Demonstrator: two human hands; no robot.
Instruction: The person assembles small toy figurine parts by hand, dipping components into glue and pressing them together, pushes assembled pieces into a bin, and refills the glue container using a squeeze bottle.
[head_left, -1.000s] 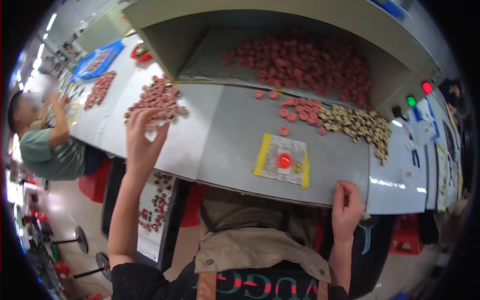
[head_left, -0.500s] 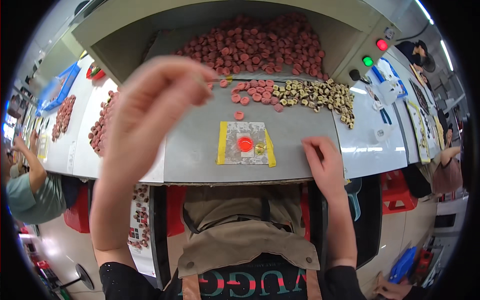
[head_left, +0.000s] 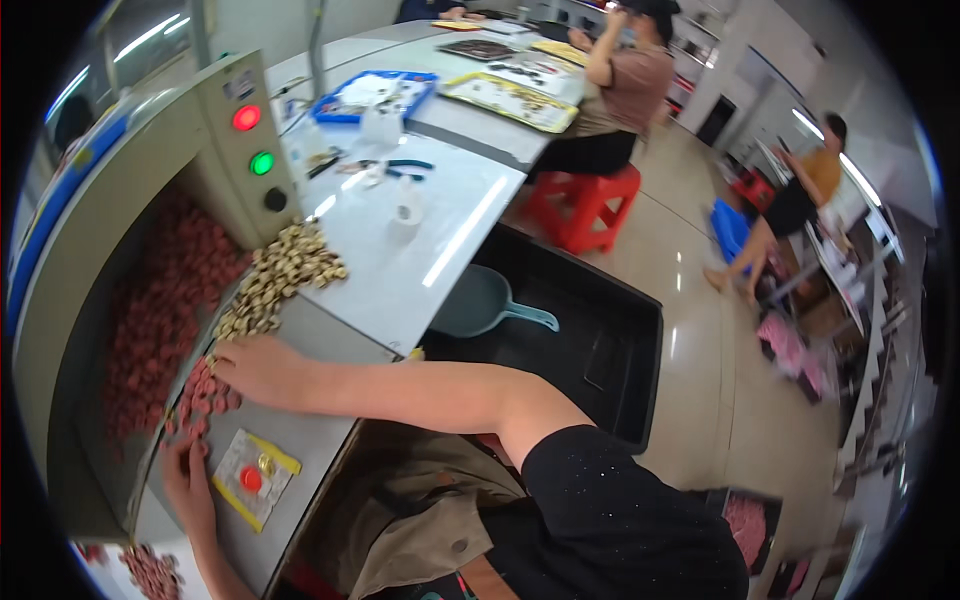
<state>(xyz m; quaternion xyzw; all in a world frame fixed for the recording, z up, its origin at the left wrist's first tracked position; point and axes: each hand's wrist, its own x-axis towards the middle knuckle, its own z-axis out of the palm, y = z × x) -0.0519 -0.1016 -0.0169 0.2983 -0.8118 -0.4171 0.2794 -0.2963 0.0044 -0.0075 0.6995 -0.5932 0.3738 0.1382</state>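
My right hand reaches across the grey worktop, its fingers stretched over the line where round pink pieces meet cream-and-dark pieces. Closer to the table's left part, my left hand has its fingers apart at the near end of the pink row. Neither hand visibly holds a piece. Beside the left hand lies a flat square pad edged with yellow tape. On it are a round piece glowing red and a small gold-coloured disc.
A hooded machine with red and green lights covers a heap of pink pieces. At the right lie blue-handled pliers and a blue tray. A dustpan rests in a black bin. Someone sits on a red stool.
The view has swung to the right. My right hand has gone from the worktop's near edge to the pieces; my left hand, raised before, is now down by the pink row.
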